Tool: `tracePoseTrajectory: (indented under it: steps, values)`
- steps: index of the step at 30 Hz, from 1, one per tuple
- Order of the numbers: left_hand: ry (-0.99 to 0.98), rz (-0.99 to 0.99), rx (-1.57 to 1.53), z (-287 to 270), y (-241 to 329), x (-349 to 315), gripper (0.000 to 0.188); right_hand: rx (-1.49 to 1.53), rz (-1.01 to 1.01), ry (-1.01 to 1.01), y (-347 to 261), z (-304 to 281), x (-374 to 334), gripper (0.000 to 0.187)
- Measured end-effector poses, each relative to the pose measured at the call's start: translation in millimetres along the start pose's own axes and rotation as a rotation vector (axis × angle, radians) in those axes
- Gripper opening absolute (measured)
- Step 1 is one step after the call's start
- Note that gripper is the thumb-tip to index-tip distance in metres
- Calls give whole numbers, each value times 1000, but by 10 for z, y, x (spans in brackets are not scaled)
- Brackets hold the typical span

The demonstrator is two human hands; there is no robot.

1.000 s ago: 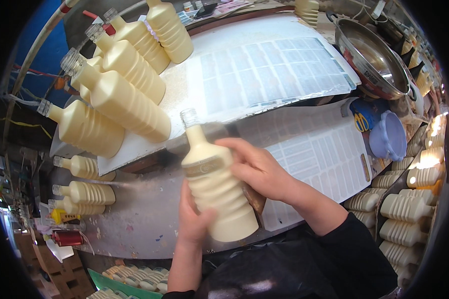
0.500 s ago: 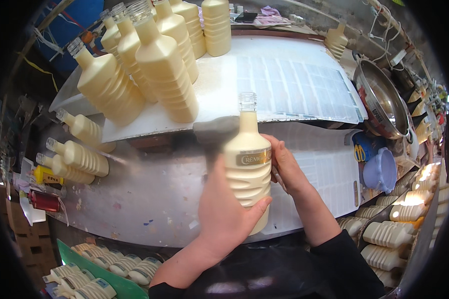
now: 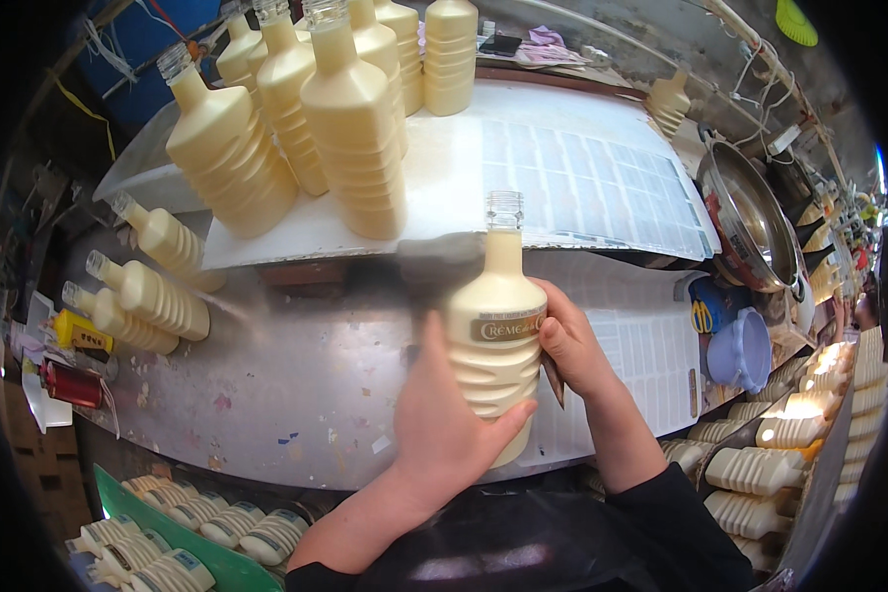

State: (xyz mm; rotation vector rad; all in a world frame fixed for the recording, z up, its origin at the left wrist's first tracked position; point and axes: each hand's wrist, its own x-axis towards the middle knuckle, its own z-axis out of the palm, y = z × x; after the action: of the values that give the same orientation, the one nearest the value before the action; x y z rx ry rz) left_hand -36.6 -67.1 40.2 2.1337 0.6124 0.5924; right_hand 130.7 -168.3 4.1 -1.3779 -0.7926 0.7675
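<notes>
A cream-coloured bottle (image 3: 493,380) with a clear threaded neck stands upright in front of me, a metallic label (image 3: 508,327) across its shoulder. My left hand (image 3: 444,409) is wrapped round its lower left side, thumb across the front. At the label's right end, the fingers of my right hand (image 3: 574,345) are bent against the bottle, with the thumb pressed in. A dark pointed shape (image 3: 554,381) shows below them; whether it is a finger or a tool I cannot tell. Printed label sheets (image 3: 617,345) lie partly behind the bottle.
Several unlabelled bottles (image 3: 355,148) stand on a raised white board (image 3: 464,148), upper left. More bottles (image 3: 163,296) lie at the table's left. A green crate (image 3: 153,518) of bottles sits lower left. On the right are a steel pan (image 3: 750,202), a lilac bucket (image 3: 738,350) and stacked bottles (image 3: 755,469).
My right thumb has come down and bent in against the label's right end. My left hand keeps its hold on the bottle. The whole view has shifted slightly.
</notes>
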Motion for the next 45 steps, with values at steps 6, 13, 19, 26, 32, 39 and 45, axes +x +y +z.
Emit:
tracePoseTrajectory:
  steps: [6, 13, 19, 26, 32, 39, 45]
  values:
    - [-15, 25, -54, -32, -92, -20, 115, -48, -25, 3, -99, 13, -33, 73]
    - [-50, 20, -130, -29, -253, 21, 111, -91, 21, 25, -196, 62, -25, 53]
    - [-162, -138, -358, -54, -368, 135, 110, -217, 51, 90, -272, 117, 73, 39]
    - [-37, -63, -520, 47, -442, 351, 68, -270, 117, 154, -219, 131, 155, 40]
    - [-79, -193, -433, 71, -312, 582, 44, -387, 158, 153, -285, 104, 181, 43]
    - [-68, -248, -596, 113, -387, 557, 43, -360, 151, 113, -289, 88, 179, 39]
    - [-73, -221, -529, 126, -373, 551, 44, -300, 240, 65, -351, -14, 169, 39]
